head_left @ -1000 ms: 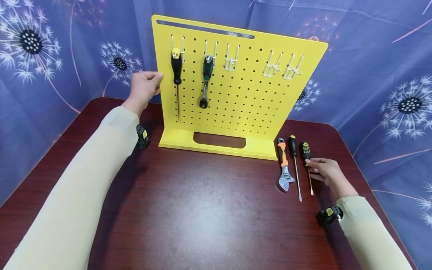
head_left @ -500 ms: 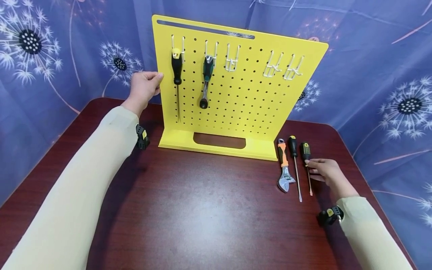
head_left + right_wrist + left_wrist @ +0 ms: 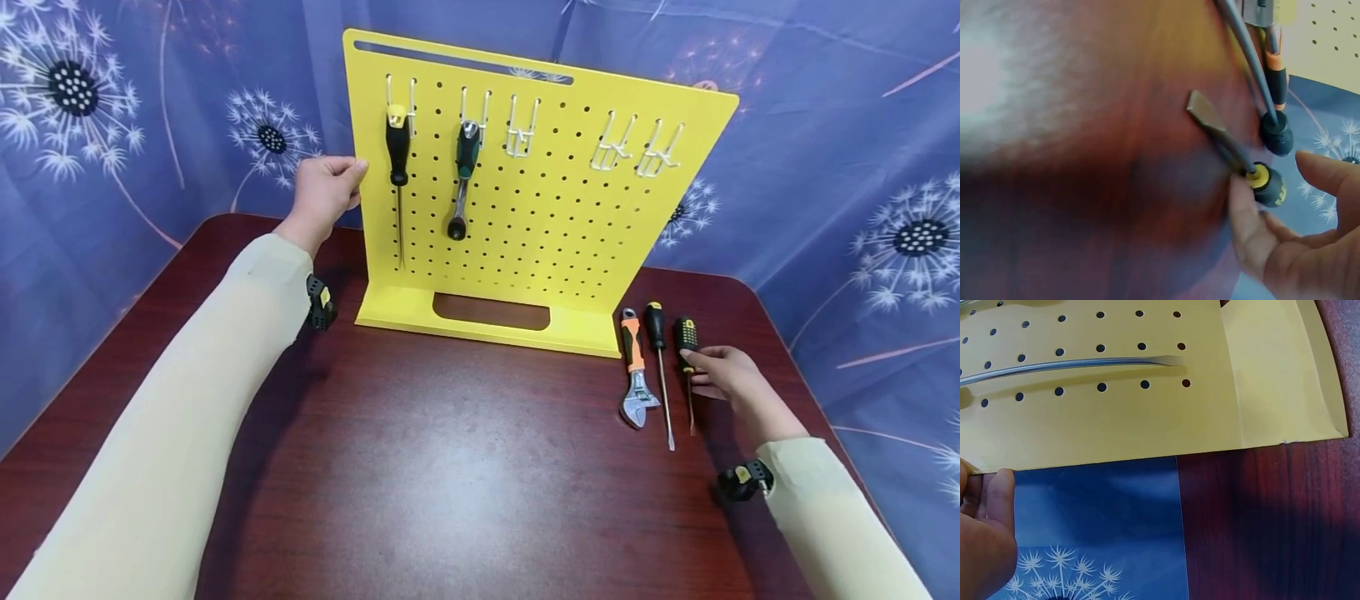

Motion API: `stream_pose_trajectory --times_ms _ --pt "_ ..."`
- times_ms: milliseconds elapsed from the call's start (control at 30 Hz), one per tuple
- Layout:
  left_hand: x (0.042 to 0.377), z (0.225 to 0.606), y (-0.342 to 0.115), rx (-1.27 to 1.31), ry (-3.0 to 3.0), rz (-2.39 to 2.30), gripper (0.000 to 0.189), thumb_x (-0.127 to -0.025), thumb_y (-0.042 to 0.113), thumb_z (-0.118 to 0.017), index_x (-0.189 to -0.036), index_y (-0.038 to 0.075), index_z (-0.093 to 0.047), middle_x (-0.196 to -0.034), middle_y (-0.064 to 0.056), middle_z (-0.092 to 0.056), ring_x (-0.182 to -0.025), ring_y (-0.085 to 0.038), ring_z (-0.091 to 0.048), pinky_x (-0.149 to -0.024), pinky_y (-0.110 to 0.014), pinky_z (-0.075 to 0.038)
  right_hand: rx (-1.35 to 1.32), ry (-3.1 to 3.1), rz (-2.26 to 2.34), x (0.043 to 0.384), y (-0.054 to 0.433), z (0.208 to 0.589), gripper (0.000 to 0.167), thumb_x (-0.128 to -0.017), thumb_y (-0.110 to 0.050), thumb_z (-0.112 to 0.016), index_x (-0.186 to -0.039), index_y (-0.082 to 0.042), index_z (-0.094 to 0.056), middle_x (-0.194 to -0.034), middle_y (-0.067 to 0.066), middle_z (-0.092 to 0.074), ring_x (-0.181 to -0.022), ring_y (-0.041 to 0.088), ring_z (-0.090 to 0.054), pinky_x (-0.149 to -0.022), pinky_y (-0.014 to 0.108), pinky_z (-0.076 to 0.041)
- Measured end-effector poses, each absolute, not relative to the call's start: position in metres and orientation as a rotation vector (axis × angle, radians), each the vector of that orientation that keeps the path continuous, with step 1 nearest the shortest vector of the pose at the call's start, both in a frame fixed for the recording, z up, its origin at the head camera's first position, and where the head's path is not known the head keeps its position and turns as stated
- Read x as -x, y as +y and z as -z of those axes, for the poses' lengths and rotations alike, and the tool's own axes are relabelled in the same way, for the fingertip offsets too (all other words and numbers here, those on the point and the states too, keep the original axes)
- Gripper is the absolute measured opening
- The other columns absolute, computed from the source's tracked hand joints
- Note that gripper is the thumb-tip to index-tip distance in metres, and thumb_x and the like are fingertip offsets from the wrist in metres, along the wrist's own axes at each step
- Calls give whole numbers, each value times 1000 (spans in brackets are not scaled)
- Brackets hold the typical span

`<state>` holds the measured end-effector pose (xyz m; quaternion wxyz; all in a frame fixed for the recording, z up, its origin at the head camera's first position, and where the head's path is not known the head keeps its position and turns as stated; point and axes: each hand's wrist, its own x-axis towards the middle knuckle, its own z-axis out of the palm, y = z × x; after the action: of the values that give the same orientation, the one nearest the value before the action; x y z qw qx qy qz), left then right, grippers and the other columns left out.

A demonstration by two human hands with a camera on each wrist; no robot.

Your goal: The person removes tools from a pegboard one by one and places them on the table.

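A person in cream sleeves is working at a dark red table (image 3: 450, 467), both arms reaching forward. The left hand (image 3: 318, 192) is pinching the side edge of a yellow pegboard (image 3: 540, 267), thumb and fingers closing narrowly on it. The board is standing upright, stretching away to the right of those fingertips. Just beside them a black screwdriver with a yellow end (image 3: 397, 148) is hanging tip down, and a green-handled tool (image 3: 466, 154) is hanging a little further along. Three more sets of white hooks (image 3: 519, 136) are jutting out beyond that. The right hand (image 3: 726, 375) is reaching in from the right over a short screwdriver (image 3: 685, 335) with a black and yellow handle, which is lying directly at its fingertips, blade pointing toward the person. In the right wrist view one fingertip is touching the handle by its yellow collar, while another digit is extending past the handle, seemingly apart from it; whether the fingers are gripping cannot be told. Just left of those fingers a long screwdriver (image 3: 657, 337) is lying roughly parallel, and beyond it an orange-handled wrench (image 3: 634, 371) is resting near the foot of the board. Blue cloth (image 3: 210, 167) with white dandelions is hanging behind both hands.
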<state>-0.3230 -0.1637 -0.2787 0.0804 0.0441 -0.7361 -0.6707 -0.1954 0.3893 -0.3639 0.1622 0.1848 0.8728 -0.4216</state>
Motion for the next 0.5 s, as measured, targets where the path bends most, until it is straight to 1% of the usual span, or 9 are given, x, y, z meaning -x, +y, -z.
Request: stream_pose_trajectory --times_ms 67,100,167,200,267,333,400,433,500 --pt "323 278 -163 -133 -2198 2003 37 -102 20 -64 -65 17 -63 -59 8 -42 -62 -7 -40 -59 -15 -43 -533 2542 1139 198 387 361 80 -108 -41 -41 -154 17 -11 -147 39 -35 -115 30 -61 -82 30 -60" --pt "323 278 -163 -132 -2195 1998 37 -102 20 -64 -66 18 -65 -60 8 -43 -62 -6 -41 -59 -15 -43 -532 2574 1126 200 384 360 80 -107 -42 -40 -155 16 -12 -153 40 -29 -124 38 -54 -85 34 -59" --pt "322 279 -163 -130 -2185 1986 35 -102 19 -64 -67 20 -66 -60 9 -44 -61 -5 -41 -59 -14 -44 -518 2650 1124 204 379 357 79 -108 -43 -39 -156 13 -14 -159 39 -23 -137 48 -41 -90 41 -54" --pt "322 279 -163 -126 -2184 1982 35 -102 19 -64 -67 19 -67 -59 9 -43 -59 -5 -41 -58 -14 -43 -505 2696 1134 206 375 355 77 -108 -44 -39 -156 12 -16 -158 39 -25 -135 47 -42 -90 41 -52" --pt "322 280 -163 -119 -2178 1980 35 -102 18 -64 -67 20 -67 -57 10 -43 -56 -4 -40 -57 -14 -42 -485 2783 1205 210 364 351 73 -107 -43 -41 -156 8 -24 -150 33 -39 -123 37 -51 -87 37 -51" --pt "323 280 -162 -108 -2180 1987 35 -102 19 -64 -67 18 -66 -56 9 -42 -54 -4 -39 -56 -15 -41 -468 2847 1326 214 351 346 66 -107 -41 -44 -153 4 -32 -136 15 -53 -111 18 -55 -83 26 -49" --pt "323 280 -162 -106 -2181 2000 36 -102 19 -64 -66 18 -65 -56 9 -42 -54 -4 -39 -56 -15 -41 -456 2870 1511 217 335 339 52 -107 -37 -48 -146 -3 -43 -120 -5 -54 -100 1 -51 -78 17 -47" --pt "323 280 -162 -109 -2180 2003 35 -102 19 -64 -67 18 -66 -56 9 -42 -54 -4 -39 -56 -15 -41 -445 2866 1623 219 325 336 43 -106 -34 -51 -140 -8 -48 -113 -13 -51 -98 -3 -49 -77 14 -47" --pt "323 279 -162 -118 -2189 1996 36 -102 19 -64 -66 19 -65 -57 9 -41 -55 -5 -39 -57 -15 -41 -382 2818 1846 221 306 331 27 -105 -27 -54 -130 -17 -52 -107 -19 -50 -99 -8 -49 -79 11 -47"
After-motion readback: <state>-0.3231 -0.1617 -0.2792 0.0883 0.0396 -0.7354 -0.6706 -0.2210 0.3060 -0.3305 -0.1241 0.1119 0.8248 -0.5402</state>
